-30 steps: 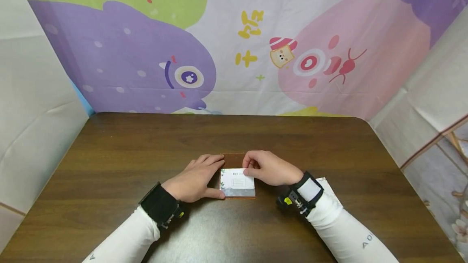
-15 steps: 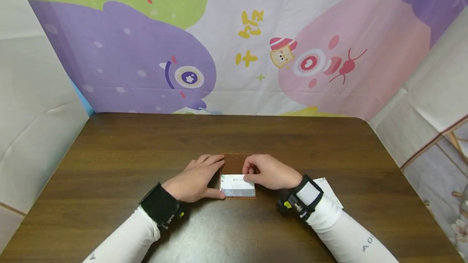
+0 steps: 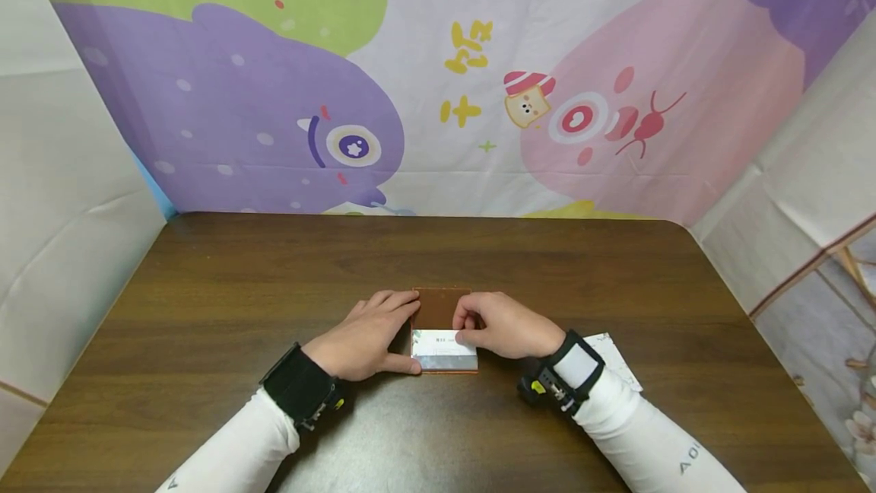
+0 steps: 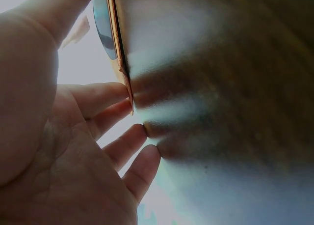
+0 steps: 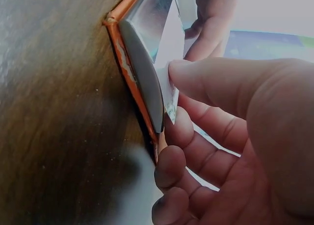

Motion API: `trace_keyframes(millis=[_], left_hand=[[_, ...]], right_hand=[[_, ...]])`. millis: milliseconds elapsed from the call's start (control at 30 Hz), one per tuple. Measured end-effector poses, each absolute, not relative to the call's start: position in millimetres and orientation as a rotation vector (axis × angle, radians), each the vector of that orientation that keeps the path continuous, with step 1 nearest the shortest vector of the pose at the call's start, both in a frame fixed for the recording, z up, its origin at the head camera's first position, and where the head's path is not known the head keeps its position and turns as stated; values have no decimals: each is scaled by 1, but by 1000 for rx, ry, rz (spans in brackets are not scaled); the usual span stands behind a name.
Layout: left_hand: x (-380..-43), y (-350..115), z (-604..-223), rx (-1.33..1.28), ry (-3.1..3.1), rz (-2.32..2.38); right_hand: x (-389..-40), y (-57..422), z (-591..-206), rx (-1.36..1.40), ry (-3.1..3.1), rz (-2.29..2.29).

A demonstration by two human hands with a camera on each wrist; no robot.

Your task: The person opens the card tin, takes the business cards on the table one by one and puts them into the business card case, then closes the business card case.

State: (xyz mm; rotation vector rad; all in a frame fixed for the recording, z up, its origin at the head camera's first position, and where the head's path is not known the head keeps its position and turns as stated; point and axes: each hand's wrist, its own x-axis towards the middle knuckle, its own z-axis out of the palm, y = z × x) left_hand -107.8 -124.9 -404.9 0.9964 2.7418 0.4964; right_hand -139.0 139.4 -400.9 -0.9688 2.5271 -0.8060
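A brown leather card holder [image 3: 438, 309] lies unfolded on the table, its far flap bare. Its near half has a shiny metal pocket [image 5: 144, 77], seen from the side in the right wrist view. A white card [image 3: 434, 339] with leaf print stands partly inside that pocket, slightly tilted away from the metal. My right hand [image 3: 513, 326] pinches the card's upper right part between thumb and fingers. At the holder's left edge, my left hand [image 3: 366, 335] rests with extended fingers by the flap and its thumb at the near left corner.
Another white printed sheet or card [image 3: 616, 360] lies on the brown wooden table [image 3: 274, 272], partly hidden by the right wrist. A cartoon-patterned cloth [image 3: 438, 173] hangs at the table's far edge.
My right hand has moved toward me with the card, which has slid further down into the pocket. More of the brown flap shows. The left hand has stayed in place.
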Motion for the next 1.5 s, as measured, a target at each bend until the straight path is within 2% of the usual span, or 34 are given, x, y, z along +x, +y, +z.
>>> trace_keyframes(millis=[567,867,1500], left_hand=[[-108,-126,-408,992,2744,490],[-109,-126,-410,993,2752,476],[-108,-126,-408,1017,2753,486]], right_hand=[[-134,148,-395,-986,2583,-773],[-129,165,-387,-996,2628,-775],[-117,213,-374,-843,2670,-775]])
